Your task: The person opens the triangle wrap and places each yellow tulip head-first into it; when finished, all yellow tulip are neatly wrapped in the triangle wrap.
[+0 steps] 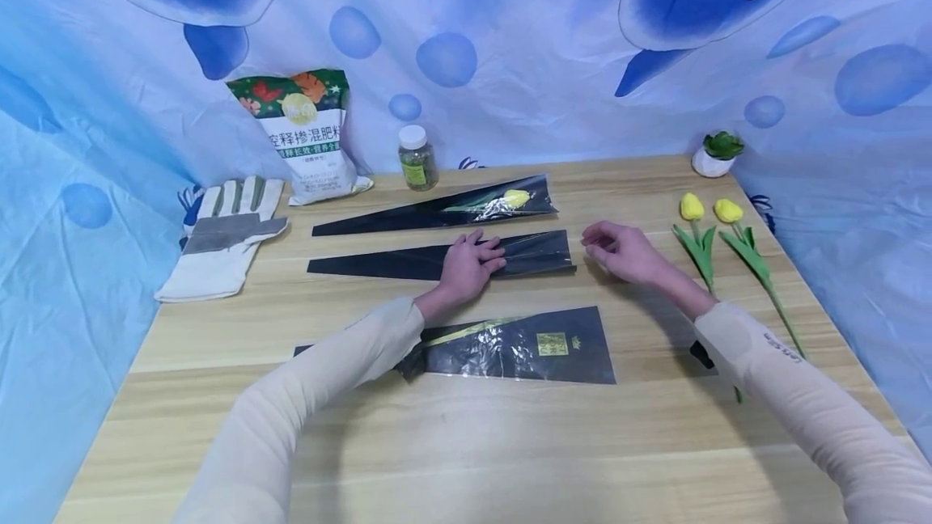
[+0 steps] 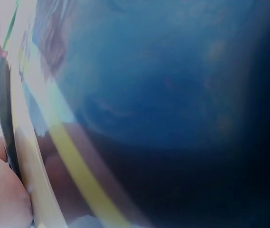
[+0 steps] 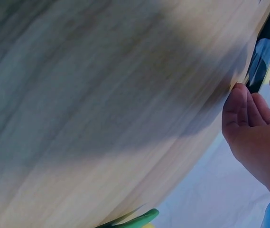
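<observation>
Head view first: your left hand (image 1: 469, 267) lies flat over the middle black sleeve (image 1: 379, 263), fingers spread and gripping nothing, seemingly pinning it so the slippery film can't slide. Your right hand (image 1: 624, 252) hangs just beyond that sleeve's wide end, fingers loosely bent, nothing in them, and that spot looks chosen to face the sleeve's mouth. Behind lies the back sleeve (image 1: 437, 215), a yellow tulip (image 1: 516, 199) showing through its clear part; nearest you, the front sleeve (image 1: 510, 358) shows gold lettering under your left forearm. All three point their wide ends to the right, towards two loose tulips (image 1: 692, 207), an arrangement that probably suits your right hand's reach across the desk (image 1: 510, 443). Over to the left wrist: blurry here, shiny film and a yellow band crowd the lens, the left palm sits at the lower edge, and you can't tell its finger pose from this side. Right wrist now: thumb and fingers apart, grasping nothing, fingertips near dark film; whether they touch it, you can't tell.
</observation>
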`<state>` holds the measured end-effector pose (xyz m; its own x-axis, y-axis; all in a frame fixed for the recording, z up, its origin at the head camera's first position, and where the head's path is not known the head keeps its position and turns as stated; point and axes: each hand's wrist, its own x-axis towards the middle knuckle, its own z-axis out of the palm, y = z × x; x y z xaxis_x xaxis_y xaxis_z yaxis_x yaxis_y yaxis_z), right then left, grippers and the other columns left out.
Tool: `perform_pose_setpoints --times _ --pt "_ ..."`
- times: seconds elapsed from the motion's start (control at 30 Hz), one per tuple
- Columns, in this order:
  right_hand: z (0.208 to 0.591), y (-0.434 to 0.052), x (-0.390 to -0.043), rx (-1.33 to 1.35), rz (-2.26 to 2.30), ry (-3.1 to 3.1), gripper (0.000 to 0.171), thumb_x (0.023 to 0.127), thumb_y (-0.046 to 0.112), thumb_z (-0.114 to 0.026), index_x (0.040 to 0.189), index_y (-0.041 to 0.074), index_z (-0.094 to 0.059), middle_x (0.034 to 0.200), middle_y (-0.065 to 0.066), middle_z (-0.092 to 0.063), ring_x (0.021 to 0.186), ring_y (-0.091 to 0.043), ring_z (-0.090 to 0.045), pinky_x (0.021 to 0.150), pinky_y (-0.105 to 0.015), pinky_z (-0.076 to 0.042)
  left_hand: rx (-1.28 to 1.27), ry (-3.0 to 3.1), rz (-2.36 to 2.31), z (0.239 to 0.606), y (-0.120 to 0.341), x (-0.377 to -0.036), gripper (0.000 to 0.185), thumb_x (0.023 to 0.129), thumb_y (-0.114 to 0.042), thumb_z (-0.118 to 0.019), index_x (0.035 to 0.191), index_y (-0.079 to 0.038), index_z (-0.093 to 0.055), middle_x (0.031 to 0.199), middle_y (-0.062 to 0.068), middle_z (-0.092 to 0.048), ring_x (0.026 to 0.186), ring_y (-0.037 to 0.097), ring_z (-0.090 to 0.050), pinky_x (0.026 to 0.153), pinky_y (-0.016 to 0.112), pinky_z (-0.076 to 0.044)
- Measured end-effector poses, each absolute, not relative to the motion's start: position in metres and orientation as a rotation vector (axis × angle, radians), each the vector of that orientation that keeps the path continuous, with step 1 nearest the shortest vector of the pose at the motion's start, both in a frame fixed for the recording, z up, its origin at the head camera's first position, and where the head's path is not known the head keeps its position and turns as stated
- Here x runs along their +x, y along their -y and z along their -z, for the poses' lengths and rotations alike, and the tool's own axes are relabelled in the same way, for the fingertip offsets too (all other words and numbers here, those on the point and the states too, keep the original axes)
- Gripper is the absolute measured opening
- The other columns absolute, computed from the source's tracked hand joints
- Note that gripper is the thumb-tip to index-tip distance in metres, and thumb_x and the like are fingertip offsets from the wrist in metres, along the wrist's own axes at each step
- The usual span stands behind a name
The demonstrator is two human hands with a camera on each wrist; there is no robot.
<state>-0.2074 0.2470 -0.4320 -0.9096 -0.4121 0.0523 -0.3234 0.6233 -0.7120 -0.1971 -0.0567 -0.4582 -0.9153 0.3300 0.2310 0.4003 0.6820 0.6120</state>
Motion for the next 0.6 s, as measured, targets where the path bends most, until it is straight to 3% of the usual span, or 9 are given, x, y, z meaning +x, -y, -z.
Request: perform_pose_setpoints --times 0.4,0.6 --pt "0.43 -0.244 -0.205 -0.57 1.182 -2.74 0.029 0.098 0.006 -0.061 0.122 -0.01 -0.059 0.107 -0.021 -0.067 0.094 -0.032 -0.064 0.084 -0.044 -0.054 -0.515 2.603 1.228 0.462 0.052 -0.198 0.016 0.088 -0.009 -0.078 0.102 -0.001 -0.077 0.117 0.015 -0.069 0.127 0.04 -0.053 0.114 0.052 -0.03" --pt "0.415 -0.259 -0.2 -0.56 1.2 -2.778 0.029 0.098 0.005 -0.062 0.123 -0.009 -0.06 0.106 -0.021 -0.068 0.091 -0.031 -0.064 0.075 -0.028 -0.053 -0.485 2.51 1.308 0.462 0.053 -0.199 0.017 0.086 -0.009 -0.079 0.1 0.0 -0.078 0.113 0.015 -0.071 0.123 0.038 -0.057 0.112 0.053 -0.032"
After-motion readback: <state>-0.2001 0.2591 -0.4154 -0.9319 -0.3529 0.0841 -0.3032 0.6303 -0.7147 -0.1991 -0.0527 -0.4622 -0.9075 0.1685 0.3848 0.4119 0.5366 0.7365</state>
